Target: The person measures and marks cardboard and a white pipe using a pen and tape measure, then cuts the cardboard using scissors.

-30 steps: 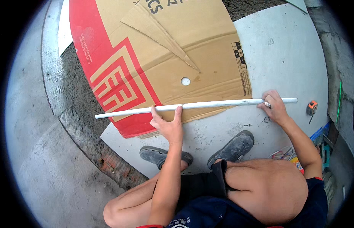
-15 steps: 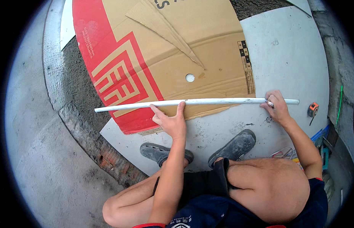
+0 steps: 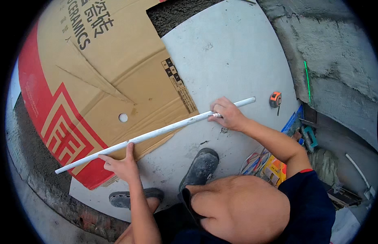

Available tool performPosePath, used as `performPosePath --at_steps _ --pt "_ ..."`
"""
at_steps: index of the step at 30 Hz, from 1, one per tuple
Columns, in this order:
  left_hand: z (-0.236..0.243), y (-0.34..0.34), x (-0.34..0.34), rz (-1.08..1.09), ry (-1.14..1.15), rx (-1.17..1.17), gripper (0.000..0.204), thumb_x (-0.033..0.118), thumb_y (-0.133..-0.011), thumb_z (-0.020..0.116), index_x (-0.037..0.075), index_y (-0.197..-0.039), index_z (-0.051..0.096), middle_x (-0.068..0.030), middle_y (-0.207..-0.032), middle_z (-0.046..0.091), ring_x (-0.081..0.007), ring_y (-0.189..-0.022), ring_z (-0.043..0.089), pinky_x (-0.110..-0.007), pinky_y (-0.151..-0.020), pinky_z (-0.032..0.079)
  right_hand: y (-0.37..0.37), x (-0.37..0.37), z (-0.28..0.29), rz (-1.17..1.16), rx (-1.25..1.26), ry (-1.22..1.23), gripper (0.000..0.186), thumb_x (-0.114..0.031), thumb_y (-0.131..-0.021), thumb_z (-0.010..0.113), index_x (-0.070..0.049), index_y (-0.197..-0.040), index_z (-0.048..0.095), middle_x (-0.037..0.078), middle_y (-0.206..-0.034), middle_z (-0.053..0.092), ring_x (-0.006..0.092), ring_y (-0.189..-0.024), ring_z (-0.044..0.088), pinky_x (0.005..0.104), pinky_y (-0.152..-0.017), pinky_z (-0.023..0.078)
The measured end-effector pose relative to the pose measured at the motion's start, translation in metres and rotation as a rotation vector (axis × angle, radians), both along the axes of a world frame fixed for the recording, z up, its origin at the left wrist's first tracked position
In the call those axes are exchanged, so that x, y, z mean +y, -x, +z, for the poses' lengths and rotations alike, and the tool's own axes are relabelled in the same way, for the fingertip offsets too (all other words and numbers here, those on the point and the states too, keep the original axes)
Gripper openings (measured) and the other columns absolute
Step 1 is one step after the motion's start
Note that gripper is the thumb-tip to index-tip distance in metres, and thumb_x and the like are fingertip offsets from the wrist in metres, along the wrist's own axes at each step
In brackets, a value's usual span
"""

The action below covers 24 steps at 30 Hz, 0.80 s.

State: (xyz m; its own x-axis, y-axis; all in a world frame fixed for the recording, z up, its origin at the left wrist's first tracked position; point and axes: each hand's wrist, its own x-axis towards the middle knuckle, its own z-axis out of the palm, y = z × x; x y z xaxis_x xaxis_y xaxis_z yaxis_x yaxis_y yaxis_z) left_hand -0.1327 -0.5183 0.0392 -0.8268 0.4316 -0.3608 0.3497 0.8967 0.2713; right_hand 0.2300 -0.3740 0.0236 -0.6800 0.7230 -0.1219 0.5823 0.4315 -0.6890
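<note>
A long white pipe [image 3: 168, 129] lies slantwise across the near part of a flattened cardboard box [image 3: 115, 85] and over a pale grey board or tile [image 3: 233, 49]. Thumb and forefinger of my left hand [image 3: 123, 166] are spread apart against the pipe's near side, toward its left end. Closer to the right end, my right hand [image 3: 228, 114] is closed around a slim white marker pen [image 3: 216, 115], its fingers resting at the pipe. Part of the pen is hidden in that hand. The cardboard is tan and red, with a round hole and a torn crease.
An orange and black tape measure [image 3: 275, 99] lies on the board to the right. Beyond it are a rough grey wall [image 3: 335, 61] with a green light line, a teal tool [image 3: 308, 137] and a yellow packet [image 3: 274, 168]. My grey clogs [image 3: 200, 167] stand on the board.
The view has turned and shifted right, so pipe, cardboard and hands appear farther left and tilted. Both hands keep about the same places along the pipe.
</note>
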Motion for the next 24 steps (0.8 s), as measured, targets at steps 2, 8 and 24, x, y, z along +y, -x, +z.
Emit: performPosePath --at_steps 2,8,24 --pt "0.0 -0.001 0.002 0.002 0.02 -0.006 0.129 0.057 -0.072 0.084 -0.006 -0.157 0.009 -0.0311 -0.139 0.032 -0.045 -0.123 0.045 -0.046 -0.105 0.04 -0.003 0.001 0.003 0.002 -0.027 0.004 0.034 -0.017 -0.075 0.084 -0.006 -0.077 0.051 0.008 -0.093 0.059 0.0281 -0.087 0.055 0.0393 -0.077 0.047" --pt "0.002 0.001 0.001 -0.001 0.025 0.02 0.13 0.058 -0.071 0.085 -0.006 -0.157 0.009 -0.0306 -0.139 0.032 -0.0449 -0.123 0.046 -0.047 -0.103 0.041 0.001 0.004 0.007 0.022 -0.083 -0.012 0.036 -0.022 -0.076 0.083 -0.005 -0.081 0.052 0.009 -0.095 0.059 0.0295 -0.092 0.056 0.0403 -0.079 0.047" --pt "0.003 0.0 0.003 -0.004 0.017 0.014 0.133 0.053 -0.066 0.089 -0.005 -0.156 0.011 -0.0255 -0.126 0.04 -0.0426 -0.108 0.053 -0.047 -0.087 0.051 0.245 -0.025 0.012 0.159 0.197 0.114 0.015 -0.014 -0.092 0.059 -0.005 -0.104 0.059 0.016 -0.084 0.061 0.0378 -0.068 0.065 0.0479 -0.06 0.054"
